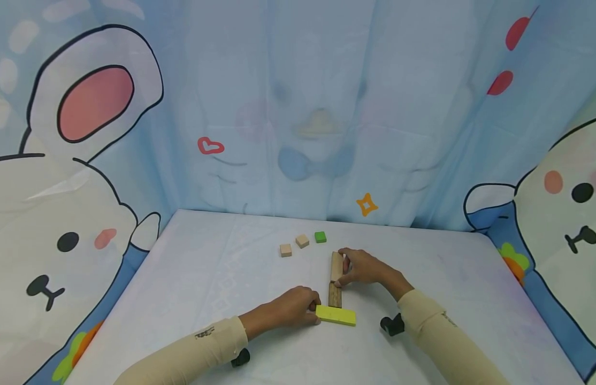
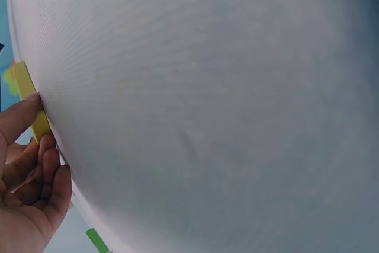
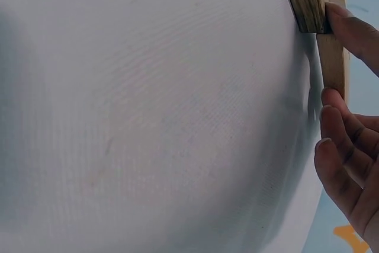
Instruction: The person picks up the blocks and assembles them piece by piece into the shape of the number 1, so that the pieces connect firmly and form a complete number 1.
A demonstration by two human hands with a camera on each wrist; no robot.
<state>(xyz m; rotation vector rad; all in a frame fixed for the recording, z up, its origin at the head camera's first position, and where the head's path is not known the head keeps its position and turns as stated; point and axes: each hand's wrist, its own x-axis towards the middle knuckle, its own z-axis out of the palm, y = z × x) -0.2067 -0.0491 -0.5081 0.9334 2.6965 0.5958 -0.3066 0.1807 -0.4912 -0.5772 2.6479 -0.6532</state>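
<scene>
At the head view's lower centre, the left hand (image 1: 294, 306) pinches the yellow block (image 1: 336, 315) by its left end, seemingly to steady it crosswise below the dark block (image 1: 334, 297), while the right hand (image 1: 365, 267) grips the pale block (image 1: 336, 267) by both ends, likely to align it

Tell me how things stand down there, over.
Left grip pinching yellow block. Right grip holding pale block at dark block's far end. Three small cubes farther off, seemingly not in the way.
</scene>
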